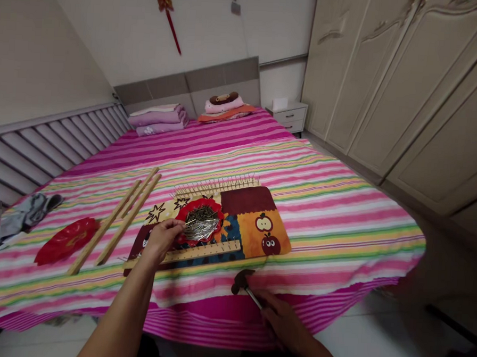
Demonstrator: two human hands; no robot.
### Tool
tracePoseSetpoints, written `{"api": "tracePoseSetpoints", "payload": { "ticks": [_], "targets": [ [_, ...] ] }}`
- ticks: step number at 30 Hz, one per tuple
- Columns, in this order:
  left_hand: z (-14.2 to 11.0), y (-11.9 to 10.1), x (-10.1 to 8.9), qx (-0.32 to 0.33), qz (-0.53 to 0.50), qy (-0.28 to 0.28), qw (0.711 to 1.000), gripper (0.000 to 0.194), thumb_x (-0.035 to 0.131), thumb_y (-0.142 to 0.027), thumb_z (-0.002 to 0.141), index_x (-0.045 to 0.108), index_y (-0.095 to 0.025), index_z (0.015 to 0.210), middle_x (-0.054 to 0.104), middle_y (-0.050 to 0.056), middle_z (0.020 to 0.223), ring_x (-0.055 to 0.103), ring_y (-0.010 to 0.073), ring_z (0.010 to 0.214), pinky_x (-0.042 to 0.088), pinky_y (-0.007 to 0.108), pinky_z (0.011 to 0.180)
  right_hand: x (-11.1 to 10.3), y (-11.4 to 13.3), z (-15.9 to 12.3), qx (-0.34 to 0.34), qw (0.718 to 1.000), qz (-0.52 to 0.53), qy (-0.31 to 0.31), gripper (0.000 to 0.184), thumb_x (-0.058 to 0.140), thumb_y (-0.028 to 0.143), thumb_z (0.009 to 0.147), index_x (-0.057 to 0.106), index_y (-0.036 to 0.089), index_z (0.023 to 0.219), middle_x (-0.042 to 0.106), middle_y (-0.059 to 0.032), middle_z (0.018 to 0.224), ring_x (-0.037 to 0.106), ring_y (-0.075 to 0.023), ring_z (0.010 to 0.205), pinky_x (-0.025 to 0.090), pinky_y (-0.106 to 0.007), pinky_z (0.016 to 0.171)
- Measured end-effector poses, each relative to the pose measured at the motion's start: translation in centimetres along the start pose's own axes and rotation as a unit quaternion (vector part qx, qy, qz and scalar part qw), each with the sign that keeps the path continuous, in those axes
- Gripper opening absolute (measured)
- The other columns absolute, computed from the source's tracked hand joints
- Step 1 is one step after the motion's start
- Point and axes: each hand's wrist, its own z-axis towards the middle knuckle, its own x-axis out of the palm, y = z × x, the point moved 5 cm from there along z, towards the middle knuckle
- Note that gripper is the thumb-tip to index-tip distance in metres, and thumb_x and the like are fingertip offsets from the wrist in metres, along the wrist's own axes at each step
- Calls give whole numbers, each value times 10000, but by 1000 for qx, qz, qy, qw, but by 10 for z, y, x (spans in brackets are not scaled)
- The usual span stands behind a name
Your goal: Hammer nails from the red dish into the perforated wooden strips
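My left hand [164,239] reaches to the left edge of a red scalloped dish [220,208], its fingers pinched together at the loose nails [201,223]. Whether a nail is between the fingertips is too small to tell. A wooden strip [206,250] with a row of marks or small holes lies just in front of the dish, partly behind my left wrist. Beyond the dish, another wooden strip [218,186] bristles with upright nails. My right hand [281,316] grips a hammer [243,281] by its handle, low over the bed's near edge.
A patterned mat [282,231] lies under the dish and strips on a striped bed sheet [341,205]. To the left are several bare wooden strips [135,213], a second red dish [68,240] and grey cloth [26,215]. Folded bedding [161,120] rests near the headboard; wardrobes [359,73] stand right.
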Motion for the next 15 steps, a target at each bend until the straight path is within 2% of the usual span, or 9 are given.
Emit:
{"api": "tracePoseSetpoints", "payload": {
  "ticks": [3, 6, 11, 15],
  "targets": [
    [-26, 0, 13, 5, 14, 78, 997, 259, 714, -353, 475, 618, -166, 626, 554, -35, 525, 454, 81, 463, 356, 215, 463, 1, -1, 0, 4, 1000, 15, 7, 506, 393, 128, 750, 583, 222, 1210, 529, 43, 607, 470, -102, 483, 385, -203, 479],
    [-53, 27, 32, -20, 37, 133, 990, 240, 702, -359, 501, 631, -166, 625, 571, -24, 545, 456, 86, 472, 361, 223, 475, 1, -3, -2, 23, 999, 43, 14, 505, 395, 135, 763, 562, 237, 1227, 504, 56, 591, 405, -70, 397, 336, -174, 393],
    [-85, 93, 72, -67, 11, 122, 990, 280, 656, -433, 503, 585, -176, 590, 470, -61, 438, 366, 69, 403, 286, 220, 442, 0, -4, -6, 15, 996, 73, 43, 518, 393, 153, 779, 531, 240, 1270, 464, 78, 561, 347, -44, 321, 277, -150, 310],
    [-97, 114, 92, -61, 45, 128, 989, 241, 620, -412, 532, 583, -181, 589, 446, -69, 445, 353, 67, 422, 260, 219, 455, 1, -8, -8, 24, 996, 74, 47, 520, 402, 163, 777, 524, 254, 1274, 472, 87, 551, 370, -47, 311, 281, -144, 294]
  ]
}}
